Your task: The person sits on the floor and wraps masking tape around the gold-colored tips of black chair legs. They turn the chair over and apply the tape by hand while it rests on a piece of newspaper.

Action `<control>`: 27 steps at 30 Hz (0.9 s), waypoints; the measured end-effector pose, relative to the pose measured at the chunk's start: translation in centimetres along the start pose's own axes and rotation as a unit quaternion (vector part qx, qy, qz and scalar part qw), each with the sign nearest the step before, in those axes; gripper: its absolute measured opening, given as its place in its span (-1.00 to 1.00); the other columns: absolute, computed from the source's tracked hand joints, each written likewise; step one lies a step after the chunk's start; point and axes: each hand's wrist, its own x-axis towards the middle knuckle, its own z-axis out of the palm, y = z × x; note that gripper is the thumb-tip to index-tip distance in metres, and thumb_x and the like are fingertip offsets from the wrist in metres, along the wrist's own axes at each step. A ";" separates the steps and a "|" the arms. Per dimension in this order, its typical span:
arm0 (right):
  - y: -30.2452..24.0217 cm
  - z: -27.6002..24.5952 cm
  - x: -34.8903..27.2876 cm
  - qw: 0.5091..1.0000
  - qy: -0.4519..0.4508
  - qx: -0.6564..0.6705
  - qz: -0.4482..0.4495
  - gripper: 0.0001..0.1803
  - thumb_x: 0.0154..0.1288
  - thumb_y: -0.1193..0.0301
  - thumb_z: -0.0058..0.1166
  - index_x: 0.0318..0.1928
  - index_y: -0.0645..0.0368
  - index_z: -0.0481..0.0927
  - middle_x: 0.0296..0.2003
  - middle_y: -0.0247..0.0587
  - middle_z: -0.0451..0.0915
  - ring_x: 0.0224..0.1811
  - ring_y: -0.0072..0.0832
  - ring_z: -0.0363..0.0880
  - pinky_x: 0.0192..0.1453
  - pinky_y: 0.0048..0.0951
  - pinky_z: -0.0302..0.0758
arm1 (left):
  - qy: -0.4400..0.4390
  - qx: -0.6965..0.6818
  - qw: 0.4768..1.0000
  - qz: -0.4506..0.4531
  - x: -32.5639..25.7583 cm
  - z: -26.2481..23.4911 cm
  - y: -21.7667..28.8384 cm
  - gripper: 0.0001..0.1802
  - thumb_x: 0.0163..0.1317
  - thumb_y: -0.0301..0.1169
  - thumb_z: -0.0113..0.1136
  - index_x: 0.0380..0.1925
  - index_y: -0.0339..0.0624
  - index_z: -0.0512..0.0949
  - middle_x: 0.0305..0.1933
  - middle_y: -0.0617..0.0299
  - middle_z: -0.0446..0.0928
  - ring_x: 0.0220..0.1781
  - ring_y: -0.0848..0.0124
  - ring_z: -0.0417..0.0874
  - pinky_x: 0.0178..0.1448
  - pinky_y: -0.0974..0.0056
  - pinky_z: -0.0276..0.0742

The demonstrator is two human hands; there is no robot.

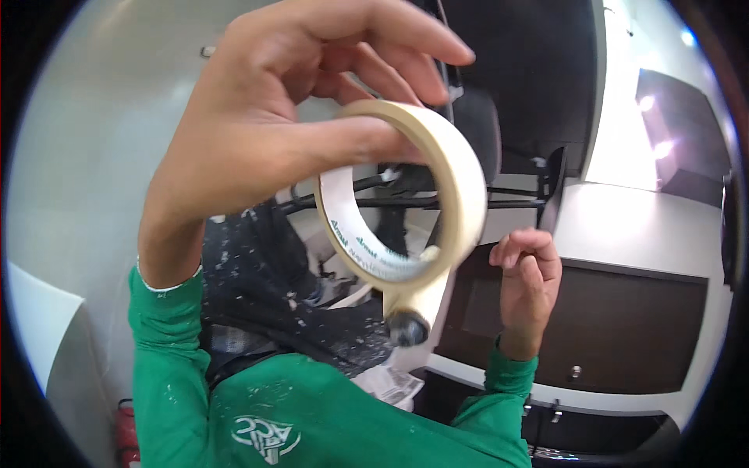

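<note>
With its grip clamped on a cream masking-tape roll aloft before dark, spattered trousers, the left hand is probably steadying it best by pressing the thumb inside the core, while the right hand is hovering apart, loosely curled, visibly empty.

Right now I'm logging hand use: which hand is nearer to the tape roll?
Left: the left hand holds the tape roll; the right hand is apart from it, lower right in the picture.
</note>
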 end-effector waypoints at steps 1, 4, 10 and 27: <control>-2.1 0.8 1.5 0.999 -0.029 -0.028 0.036 -0.42 0.35 0.11 0.27 0.10 0.40 0.57 -0.21 -0.21 0.56 -0.14 -0.50 0.50 0.04 -0.41 0.43 | -0.008 -0.008 1.000 0.001 0.4 0.1 0.0 -0.44 0.18 -0.35 0.35 0.21 -0.23 0.57 -0.08 0.09 0.69 -0.03 0.39 0.76 0.08 0.32 0.69; -6.4 3.1 4.7 0.979 -0.131 -0.084 0.131 0.06 0.05 -0.33 0.40 0.18 0.44 0.54 -0.05 -0.12 0.59 0.03 -0.39 0.56 0.19 -0.34 0.42 | -0.031 -0.033 0.999 0.005 1.7 0.9 -0.7 -0.44 0.18 -0.35 0.33 0.21 -0.24 0.55 -0.07 0.09 0.68 -0.03 0.40 0.74 0.07 0.33 0.66; -9.4 6.6 7.9 0.966 -0.205 -0.045 0.148 -0.12 0.03 -0.33 0.38 -0.21 0.41 0.65 -0.33 0.09 0.67 -0.13 -0.07 0.67 0.18 0.00 0.54 | -0.031 -0.067 0.997 0.017 2.9 1.0 -1.8 -0.48 0.21 -0.33 0.32 0.18 -0.25 0.54 -0.06 0.10 0.66 -0.03 0.39 0.71 0.06 0.32 0.63; -11.3 7.5 6.3 0.926 -0.211 0.137 0.280 -0.79 0.17 0.49 0.33 -0.18 0.26 0.65 -0.42 -0.04 0.65 -0.16 -0.08 0.77 0.55 0.32 0.19 | 0.109 -0.404 0.888 -0.189 -9.9 7.2 -3.3 -0.59 0.24 -0.32 0.38 0.00 -0.30 0.52 -0.06 0.06 0.61 -0.04 0.35 0.64 0.04 0.26 0.54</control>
